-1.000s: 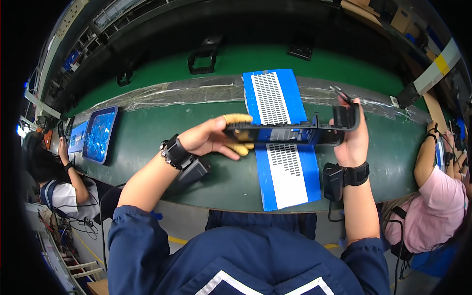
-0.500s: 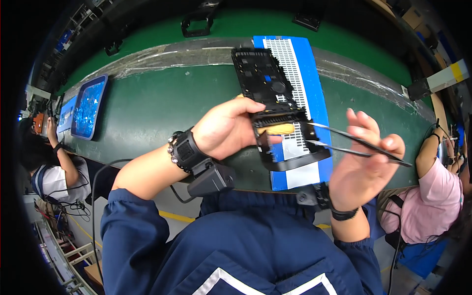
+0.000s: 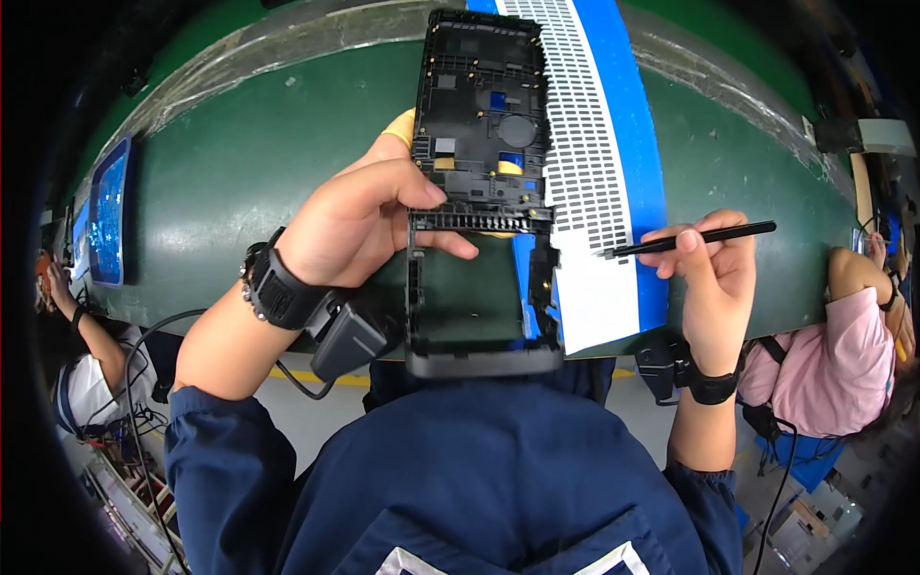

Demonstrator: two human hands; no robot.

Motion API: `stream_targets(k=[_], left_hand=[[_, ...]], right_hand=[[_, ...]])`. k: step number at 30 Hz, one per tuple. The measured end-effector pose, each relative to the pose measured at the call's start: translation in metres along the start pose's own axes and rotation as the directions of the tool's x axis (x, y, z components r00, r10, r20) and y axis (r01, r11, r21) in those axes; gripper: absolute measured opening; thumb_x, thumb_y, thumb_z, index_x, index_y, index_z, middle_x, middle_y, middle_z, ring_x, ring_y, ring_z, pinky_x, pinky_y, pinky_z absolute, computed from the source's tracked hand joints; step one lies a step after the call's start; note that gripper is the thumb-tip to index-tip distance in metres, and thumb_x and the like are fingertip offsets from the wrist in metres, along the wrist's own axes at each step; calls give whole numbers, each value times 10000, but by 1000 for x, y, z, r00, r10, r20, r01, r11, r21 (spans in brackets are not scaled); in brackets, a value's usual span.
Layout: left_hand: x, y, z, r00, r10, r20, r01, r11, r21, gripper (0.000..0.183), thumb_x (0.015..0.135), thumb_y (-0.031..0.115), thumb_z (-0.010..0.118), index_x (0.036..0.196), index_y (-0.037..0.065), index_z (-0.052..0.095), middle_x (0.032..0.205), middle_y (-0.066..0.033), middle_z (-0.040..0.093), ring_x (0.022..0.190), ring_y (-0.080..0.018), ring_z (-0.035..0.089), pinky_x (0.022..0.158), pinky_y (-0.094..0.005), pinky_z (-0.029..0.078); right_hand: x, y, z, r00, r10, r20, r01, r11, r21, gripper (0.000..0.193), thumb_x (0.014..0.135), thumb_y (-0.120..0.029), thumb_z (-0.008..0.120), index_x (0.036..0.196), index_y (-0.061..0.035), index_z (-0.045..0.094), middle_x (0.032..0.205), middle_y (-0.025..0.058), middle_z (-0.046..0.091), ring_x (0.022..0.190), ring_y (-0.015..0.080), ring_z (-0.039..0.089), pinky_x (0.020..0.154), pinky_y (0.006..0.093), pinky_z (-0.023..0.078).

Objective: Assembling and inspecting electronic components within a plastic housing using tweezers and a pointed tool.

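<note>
My left hand (image 3: pixel 369 206) grips a black plastic housing (image 3: pixel 470 125) by its left edge, thumb on top and fingers beneath. The housing has small gold studs, blue patches and a large rectangular opening at its near end. A yellow cover shows on one of that hand's fingers. In my right hand (image 3: pixel 714 278) is a pair of black tweezers (image 3: pixel 709 237), pinched with the tips together over a white sheet (image 3: pixel 599 206) of small dark rectangular pieces. That sheet lies on a blue board (image 3: pixel 647 206), right of the housing. Whether the tips hold a piece is too small to tell.
A blue tray (image 3: pixel 112 216) with shiny blue contents stands at the left of the green table (image 3: pixel 259 182). Clear film (image 3: pixel 287 48) covers a strip along the far side. A person in a pink top (image 3: pixel 815 355) sits at right, another in white (image 3: pixel 96 374) at left.
The housing has come upright and flatter to view, held by my left hand. My right hand has turned and brought the tweezers from the housing's opening to the sheet; their tips have closed together.
</note>
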State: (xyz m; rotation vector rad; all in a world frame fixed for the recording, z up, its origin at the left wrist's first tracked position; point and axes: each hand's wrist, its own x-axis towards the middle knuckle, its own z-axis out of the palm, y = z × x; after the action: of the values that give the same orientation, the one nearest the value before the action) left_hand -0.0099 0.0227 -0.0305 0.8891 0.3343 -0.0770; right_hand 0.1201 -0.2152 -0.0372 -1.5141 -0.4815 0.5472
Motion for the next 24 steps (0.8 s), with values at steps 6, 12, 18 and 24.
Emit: stream_targets(k=[6, 12, 18, 24], left_hand=[[-6, -3, 15, 997, -70, -42, 74, 994, 85, 813, 576, 62, 444, 1312, 42, 100, 1232, -164, 337, 1027, -295, 467, 651, -390, 510], [-7, -6, 16, 995, -91, -32, 94, 989, 115, 839, 570, 75, 462, 1316, 46, 79, 1231, -173, 327, 1053, -309, 442, 661, -392, 498], [-6, -7, 16, 995, -92, -41, 95, 990, 100, 852, 576, 81, 495, 1316, 44, 77, 1221, -177, 340, 1038, -309, 456, 663, -395, 500], [-5, -6, 12, 988, -126, 91, 118, 989, 90, 930, 575, 134, 631, 1312, 21, 75, 1196, -189, 372, 990, -295, 501, 638, -378, 515]], right_hand=[[4, 4, -2, 997, 17, -72, -18, 1000, -9, 131, 828, -34, 480, 885, -13, 364, 723, 139, 564, 583, 101, 499, 599, 275, 509], [5, 5, -2, 997, 11, -83, -18, 997, -81, 135, 826, -41, 488, 880, -8, 369, 699, 119, 552, 571, 96, 497, 580, 265, 510], [5, 6, -2, 996, 11, -88, -19, 996, -89, 142, 826, -51, 492, 881, -5, 369, 701, 126, 555, 566, 97, 494, 584, 270, 511], [5, 4, -1, 996, 25, -87, -29, 999, -37, 131, 836, -72, 481, 877, -13, 372, 708, 162, 568, 554, 110, 497, 605, 277, 497]])
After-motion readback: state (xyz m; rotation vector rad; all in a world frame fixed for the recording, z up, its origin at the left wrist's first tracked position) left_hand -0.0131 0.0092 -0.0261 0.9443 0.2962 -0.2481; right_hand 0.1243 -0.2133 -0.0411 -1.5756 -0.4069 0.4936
